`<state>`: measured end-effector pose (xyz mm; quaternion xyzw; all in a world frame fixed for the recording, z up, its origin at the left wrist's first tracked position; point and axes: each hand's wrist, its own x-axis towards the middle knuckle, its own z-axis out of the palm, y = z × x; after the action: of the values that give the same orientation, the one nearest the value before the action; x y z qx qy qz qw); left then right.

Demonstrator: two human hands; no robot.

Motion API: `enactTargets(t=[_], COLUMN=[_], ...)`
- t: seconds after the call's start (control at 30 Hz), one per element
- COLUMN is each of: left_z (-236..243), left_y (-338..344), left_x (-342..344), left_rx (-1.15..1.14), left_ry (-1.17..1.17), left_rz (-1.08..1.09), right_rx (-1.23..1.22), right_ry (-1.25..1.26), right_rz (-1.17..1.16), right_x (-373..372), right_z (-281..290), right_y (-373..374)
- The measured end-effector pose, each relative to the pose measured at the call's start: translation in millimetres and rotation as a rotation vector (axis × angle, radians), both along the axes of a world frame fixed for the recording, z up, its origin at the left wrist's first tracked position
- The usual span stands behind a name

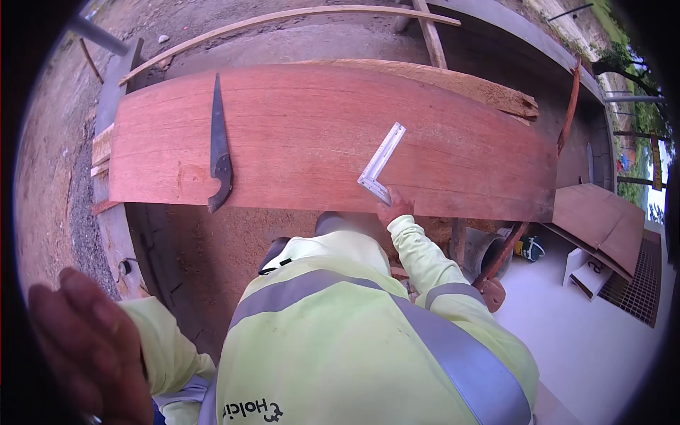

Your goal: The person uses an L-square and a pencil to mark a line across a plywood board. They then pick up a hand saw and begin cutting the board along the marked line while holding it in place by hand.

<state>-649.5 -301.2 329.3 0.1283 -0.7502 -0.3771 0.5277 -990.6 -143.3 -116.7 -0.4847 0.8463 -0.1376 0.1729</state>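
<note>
My right hand [398,206] is at the near edge of a long reddish plywood sheet [312,156], its fingers closed on the stock of a silver try square [380,157]. The square's marked blade lies on the wood, angled away to the upper right. A handsaw [221,142] with a dark blade and black handle rests across the sheet at the left, its tip toward the far edge and its handle at the near edge. Raised at the lower left, close to the camera, my left hand [88,340] appears empty with fingers extended, slightly blurred; it touches none of the tools.
Rough timbers [453,81] lie along the sheet's far side, with a long thin strip [283,15] beyond. A reddish pole [569,106] leans at the right. More brown panels [598,219], a bucket [529,248] and a metal grid [637,276] stand there too. Concrete edges surround the work.
</note>
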Motion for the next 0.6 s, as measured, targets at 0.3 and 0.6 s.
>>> enactTargets(t=[0.3,0.6], left_z=[-280,-335], left_y=[-36,-191], left_x=[49,159], left_rx=[1.039,0.759], left_ry=[-0.435,-0.535], left_rz=[0.037,0.453], right_rx=[-0.402,-0.047], right_ry=[-0.233,-0.140], right_rz=[0.652,0.546], right_x=[175,271], right_z=[145,97], right_y=[-177,-209])
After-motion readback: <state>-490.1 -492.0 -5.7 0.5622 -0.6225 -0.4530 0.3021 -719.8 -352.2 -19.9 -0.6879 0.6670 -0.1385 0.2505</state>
